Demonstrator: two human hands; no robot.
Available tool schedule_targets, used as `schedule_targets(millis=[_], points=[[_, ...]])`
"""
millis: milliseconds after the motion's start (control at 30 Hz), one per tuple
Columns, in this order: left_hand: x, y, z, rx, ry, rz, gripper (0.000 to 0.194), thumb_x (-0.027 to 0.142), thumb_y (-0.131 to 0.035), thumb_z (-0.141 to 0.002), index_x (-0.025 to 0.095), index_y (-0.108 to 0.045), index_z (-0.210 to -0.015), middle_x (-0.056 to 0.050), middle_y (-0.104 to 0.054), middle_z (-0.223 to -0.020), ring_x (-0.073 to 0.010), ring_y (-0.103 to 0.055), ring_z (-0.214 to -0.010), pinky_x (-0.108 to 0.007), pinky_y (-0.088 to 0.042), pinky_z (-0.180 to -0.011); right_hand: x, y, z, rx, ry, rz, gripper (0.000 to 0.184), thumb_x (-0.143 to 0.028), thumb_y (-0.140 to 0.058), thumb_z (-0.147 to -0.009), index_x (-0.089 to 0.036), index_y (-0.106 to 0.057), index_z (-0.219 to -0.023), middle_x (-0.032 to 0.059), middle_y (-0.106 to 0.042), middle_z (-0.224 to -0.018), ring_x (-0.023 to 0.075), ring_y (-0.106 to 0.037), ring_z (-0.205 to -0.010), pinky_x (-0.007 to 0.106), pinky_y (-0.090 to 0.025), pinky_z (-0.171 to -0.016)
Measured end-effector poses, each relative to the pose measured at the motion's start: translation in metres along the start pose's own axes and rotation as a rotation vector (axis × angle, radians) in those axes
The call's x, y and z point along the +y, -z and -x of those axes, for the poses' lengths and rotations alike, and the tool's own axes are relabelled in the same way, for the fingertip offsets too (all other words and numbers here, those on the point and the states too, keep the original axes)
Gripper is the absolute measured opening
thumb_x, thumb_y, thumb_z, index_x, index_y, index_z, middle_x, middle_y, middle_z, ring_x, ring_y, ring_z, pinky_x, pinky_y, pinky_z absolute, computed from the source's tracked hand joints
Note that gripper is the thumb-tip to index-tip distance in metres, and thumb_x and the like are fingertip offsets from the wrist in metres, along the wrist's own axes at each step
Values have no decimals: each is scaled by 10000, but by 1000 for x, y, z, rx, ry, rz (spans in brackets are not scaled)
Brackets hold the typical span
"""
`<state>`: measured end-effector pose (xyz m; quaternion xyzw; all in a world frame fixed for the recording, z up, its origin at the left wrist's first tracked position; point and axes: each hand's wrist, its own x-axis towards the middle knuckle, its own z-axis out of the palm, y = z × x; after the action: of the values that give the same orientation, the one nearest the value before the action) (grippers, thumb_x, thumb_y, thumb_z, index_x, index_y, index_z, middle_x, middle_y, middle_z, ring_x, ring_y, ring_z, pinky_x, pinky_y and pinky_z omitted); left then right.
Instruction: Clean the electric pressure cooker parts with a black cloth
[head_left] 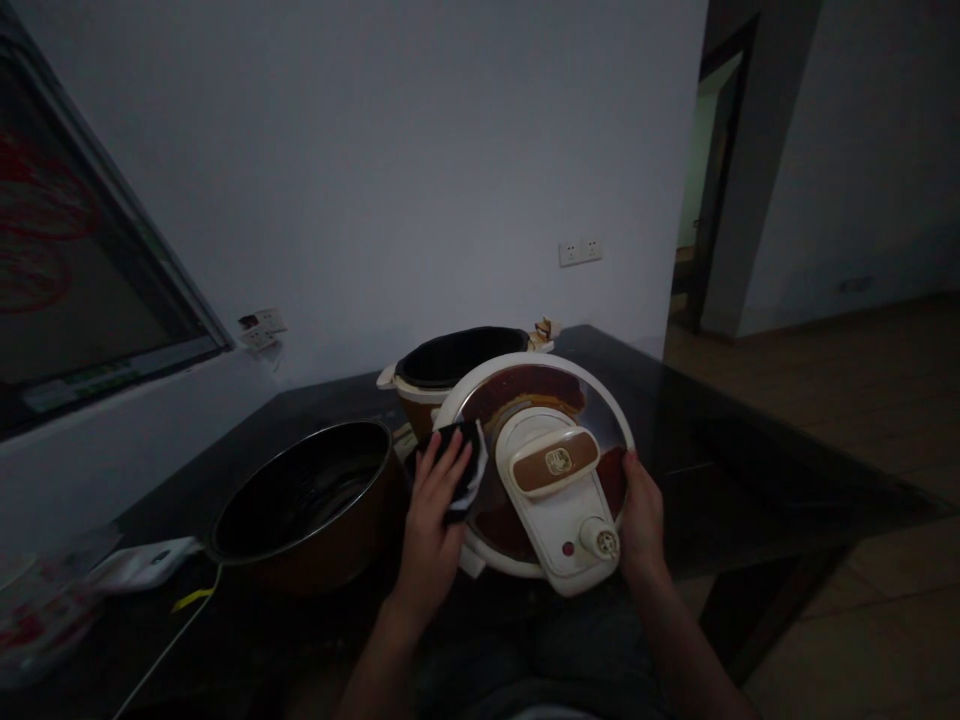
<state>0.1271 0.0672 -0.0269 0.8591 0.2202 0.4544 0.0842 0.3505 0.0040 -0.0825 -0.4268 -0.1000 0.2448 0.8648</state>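
Observation:
A round pressure cooker lid (534, 400), white-rimmed with a brown and cream handle, is tilted up toward me. My right hand (642, 515) grips its right edge. Against the lid's left side, my left hand (439, 490) presses a dark cloth (466, 468) with a whitish edge; its fingers lie over the cloth. Behind the lid stands the cooker body (420, 385), brown and white with a black inside. To the left sits a brown inner pot (330, 545) with a dark interior, apart from both hands.
All this is on a dark glossy table (705, 440) against a pale wall. At the left lie a white power strip (146, 563), a cord (176, 635) with a yellow tag and a plastic bag (45, 620). Wall sockets (580, 251) are above the table.

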Motion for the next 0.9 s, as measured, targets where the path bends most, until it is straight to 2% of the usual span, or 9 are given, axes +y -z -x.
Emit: schedule_targets(millis=[133, 233, 300, 367, 500, 600, 700, 900], points=[[-14, 0, -25, 154, 225, 318, 470, 232, -454, -945, 292, -430, -1410, -33, -377, -1518, -216, -292, -1414, -425, -235, -1163, -4, -3, 3, 13, -9, 4, 401, -561, -732, -615, -201, -596, -727, -54, -593, -609, 132, -513, -551, 261, -413, -525], [-15, -1, -28, 194, 304, 362, 476, 294, -445, -958, 296, -395, -1432, -37, -374, -1520, -215, -306, -1408, -412, -236, -1161, -4, -3, 3, 14, -18, 2, 409, -570, -734, -609, -203, -592, -722, -58, -589, -604, 136, -518, -556, 263, -415, -528], [-8, -1, -20, 165, 256, 283, 487, 273, -438, -959, 325, -372, -1439, -21, -293, -1559, -215, -235, -1436, -430, -203, -1169, -4, -3, 2, 17, -25, 0, 419, -573, -746, -595, -201, -595, -719, -58, -590, -606, 135, -518, -558, 263, -416, -527], [5, -3, -6, 84, 172, 154, 522, 214, -422, -955, 355, -336, -1450, -6, -227, -1581, -223, -153, -1456, -488, -148, -1173, -3, -3, 1, 21, -28, -6, 428, -571, -757, -583, -198, -603, -726, -55, -603, -624, 132, -522, -566, 260, -422, -535], [31, -16, 34, -154, 9, -147, 690, 55, -409, -866, 311, -252, -1488, -49, -269, -1562, -261, -109, -1462, -608, -42, -1146, -1, -1, 0, 24, -17, -17, 433, -569, -761, -579, -194, -615, -741, -48, -615, -658, 132, -529, -591, 257, -431, -555], [39, -26, 52, -202, 13, -266, 789, -16, -395, -797, 267, -195, -1506, -75, -270, -1557, -260, -119, -1461, -602, -78, -1149, 0, -1, 1, 16, -2, -23, 424, -551, -768, -578, -197, -620, -758, -52, -614, -681, 133, -533, -616, 256, -437, -579], [36, -28, 48, -167, 23, -286, 794, -7, -404, -798, 263, -177, -1510, -77, -271, -1557, -255, -117, -1461, -584, -112, -1153, 0, -2, 3, -8, -8, -21, 424, -565, -744, -605, -198, -621, -778, -49, -614, -686, 135, -528, -613, 259, -430, -574], [22, -13, 3, -48, 14, -258, 724, 20, -409, -828, 288, -256, -1483, -58, -288, -1558, -244, -137, -1462, -575, -82, -1157, -4, -5, 5, -10, 40, -4, 418, -567, -746, -606, -196, -593, -724, -60, -572, -645, 116, -484, -586, 246, -412, -563]])
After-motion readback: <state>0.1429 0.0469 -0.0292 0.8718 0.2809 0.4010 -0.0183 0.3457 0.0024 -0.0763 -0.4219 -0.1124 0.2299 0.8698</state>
